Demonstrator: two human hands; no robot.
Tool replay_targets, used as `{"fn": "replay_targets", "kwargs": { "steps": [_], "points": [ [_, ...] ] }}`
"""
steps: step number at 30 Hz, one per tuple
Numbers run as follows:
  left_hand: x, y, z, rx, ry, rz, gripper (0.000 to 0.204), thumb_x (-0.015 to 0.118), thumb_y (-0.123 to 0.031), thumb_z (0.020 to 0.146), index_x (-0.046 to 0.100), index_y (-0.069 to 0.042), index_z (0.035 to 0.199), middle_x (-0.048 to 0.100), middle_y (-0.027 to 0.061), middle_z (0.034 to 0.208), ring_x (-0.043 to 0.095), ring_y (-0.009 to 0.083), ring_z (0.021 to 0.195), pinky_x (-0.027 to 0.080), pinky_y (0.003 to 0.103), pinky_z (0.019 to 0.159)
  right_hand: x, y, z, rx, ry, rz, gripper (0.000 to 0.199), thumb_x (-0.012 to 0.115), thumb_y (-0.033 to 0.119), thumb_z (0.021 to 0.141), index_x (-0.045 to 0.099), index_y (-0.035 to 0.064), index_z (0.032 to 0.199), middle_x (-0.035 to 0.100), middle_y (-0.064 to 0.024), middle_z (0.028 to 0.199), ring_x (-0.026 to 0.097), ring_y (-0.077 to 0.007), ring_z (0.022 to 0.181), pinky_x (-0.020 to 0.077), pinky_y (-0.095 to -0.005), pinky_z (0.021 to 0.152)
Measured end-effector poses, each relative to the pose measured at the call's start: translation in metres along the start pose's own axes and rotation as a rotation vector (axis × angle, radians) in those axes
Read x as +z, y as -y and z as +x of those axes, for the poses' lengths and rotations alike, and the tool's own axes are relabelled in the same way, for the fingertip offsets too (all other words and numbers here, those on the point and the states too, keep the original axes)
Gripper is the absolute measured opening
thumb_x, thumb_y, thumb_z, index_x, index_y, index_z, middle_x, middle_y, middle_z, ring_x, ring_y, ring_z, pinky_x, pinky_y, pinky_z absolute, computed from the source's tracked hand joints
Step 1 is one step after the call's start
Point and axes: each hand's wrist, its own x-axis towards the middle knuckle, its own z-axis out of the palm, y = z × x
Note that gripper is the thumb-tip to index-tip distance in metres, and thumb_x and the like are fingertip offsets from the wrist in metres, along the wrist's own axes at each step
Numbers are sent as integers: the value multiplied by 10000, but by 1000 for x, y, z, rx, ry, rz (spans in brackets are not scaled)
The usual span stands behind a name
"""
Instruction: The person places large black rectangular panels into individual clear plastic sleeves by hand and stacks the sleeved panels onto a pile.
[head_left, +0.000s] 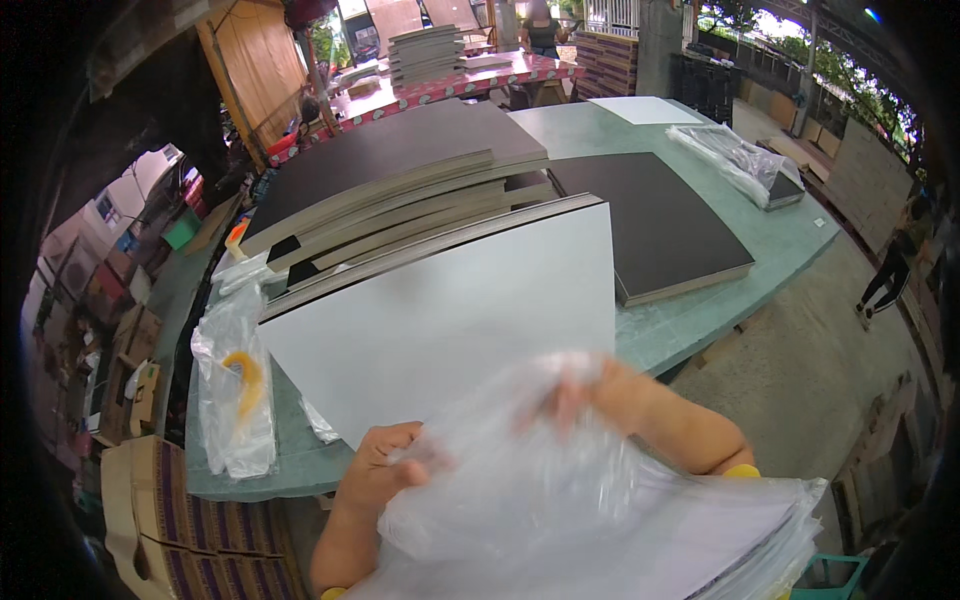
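A clear plastic bag (510,480) spreads in front of me, crumpled and blurred by motion. My left hand (395,455) is closed on its left edge, with the fingertips partly behind the film. My right hand (575,395) is closed on the bag's upper part; its fingers are smeared and seen through the plastic. Below my right forearm lies a white sheet-like stack (690,525) under or inside more clear plastic. Just beyond my hands, a large white panel (470,300) leans tilted against a pile of thick boards with dark tops (400,165).
A dark board stack (660,220) stands right of the pile on the green table (690,325). Plastic bags (235,390) lie at its left edge, a plastic-wrapped board (740,165) at far right. Cardboard boxes (200,520) stand lower left. People (890,265) are farther off.
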Motion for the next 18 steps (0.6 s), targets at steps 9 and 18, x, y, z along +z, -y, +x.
{"fn": "replay_targets", "kwargs": {
  "steps": [9, 18],
  "points": [
    [-10, -3, -14, -6, 25, -350, 323, 663, -298, 735, 553, -1, 674, 596, 66, 672, 540, 106, 583, 414, 241, 527, -21, -15, -3, 178, 297, 81, 184, 538, 236, 829, 526, 74, 742, 551, -38, 676, 548, -143, 632, 448, -282, 600],
    [-36, -66, 10, -129, 959, 341, 195, 618, -137, 718, 541, -50, 874, 589, 51, 780, 573, 186, 757, 442, 316, 590, -6, 2, -25, 529, 644, -658, 240, 444, 197, 837, 595, 10, 845, 599, -117, 948, 575, -204, 823, 456, -303, 715]
  ]
}}
